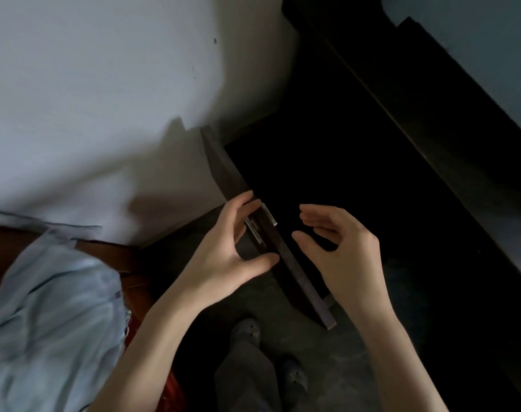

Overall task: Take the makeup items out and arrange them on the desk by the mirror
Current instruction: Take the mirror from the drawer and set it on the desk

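Observation:
A dark wooden drawer [301, 278] stands pulled out from a dark desk [431, 120]. Its inside is black, and I can make out no makeup items in it. My left hand [223, 251] is at the drawer's front. The fingers hook on the metal handle [266, 217] and the thumb presses the panel just below it. My right hand [342, 251] hovers over the drawer's opening, just right of the front panel, with its fingers curled, apart and holding nothing. No mirror shows in the head view.
A pale wall [104, 84] fills the upper left. A light blue cloth [45, 307] lies over a brown chair [125, 263] at the lower left. My feet in grey shoes [247, 331] stand on the concrete floor below the drawer.

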`<state>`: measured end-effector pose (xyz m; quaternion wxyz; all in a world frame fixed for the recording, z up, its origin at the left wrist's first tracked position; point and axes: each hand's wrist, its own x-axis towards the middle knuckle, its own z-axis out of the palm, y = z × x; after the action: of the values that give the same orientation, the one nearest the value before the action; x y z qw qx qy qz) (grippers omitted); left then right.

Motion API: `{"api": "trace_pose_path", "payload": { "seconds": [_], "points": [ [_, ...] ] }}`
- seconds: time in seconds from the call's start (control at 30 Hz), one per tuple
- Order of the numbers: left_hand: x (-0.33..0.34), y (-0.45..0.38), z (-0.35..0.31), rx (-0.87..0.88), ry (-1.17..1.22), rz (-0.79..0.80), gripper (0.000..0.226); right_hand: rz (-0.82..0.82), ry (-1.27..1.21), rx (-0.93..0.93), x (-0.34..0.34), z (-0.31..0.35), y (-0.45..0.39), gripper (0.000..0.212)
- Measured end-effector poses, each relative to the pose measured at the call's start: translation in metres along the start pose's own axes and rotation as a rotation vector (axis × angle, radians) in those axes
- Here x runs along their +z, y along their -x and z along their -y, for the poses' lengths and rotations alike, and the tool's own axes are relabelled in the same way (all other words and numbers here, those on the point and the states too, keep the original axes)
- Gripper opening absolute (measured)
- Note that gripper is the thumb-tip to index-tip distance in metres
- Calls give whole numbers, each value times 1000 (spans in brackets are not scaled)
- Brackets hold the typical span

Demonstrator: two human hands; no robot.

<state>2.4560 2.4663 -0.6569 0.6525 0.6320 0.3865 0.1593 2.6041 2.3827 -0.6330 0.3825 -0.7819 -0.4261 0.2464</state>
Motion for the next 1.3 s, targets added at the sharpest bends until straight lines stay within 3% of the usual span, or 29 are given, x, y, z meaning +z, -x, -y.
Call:
{"api": "trace_pose_path", "payload": {
  "seconds": [0.2,0.33,0.7,1.3],
  "points": [
    [8,-1,12,-1,228,-130,81,6,-44,17,-3,-4,-9,34],
    [12,-7,15,-36,296,-84,81,2,-68,26,-6,-5,-12,36],
    [35,-71,10,1,172,3,54,-76,-126,113,-18,-14,-21,46],
    [91,-160,-6,73,155,84,64,-197,-66,144,-42,-32,-34,53]
  ]
}}
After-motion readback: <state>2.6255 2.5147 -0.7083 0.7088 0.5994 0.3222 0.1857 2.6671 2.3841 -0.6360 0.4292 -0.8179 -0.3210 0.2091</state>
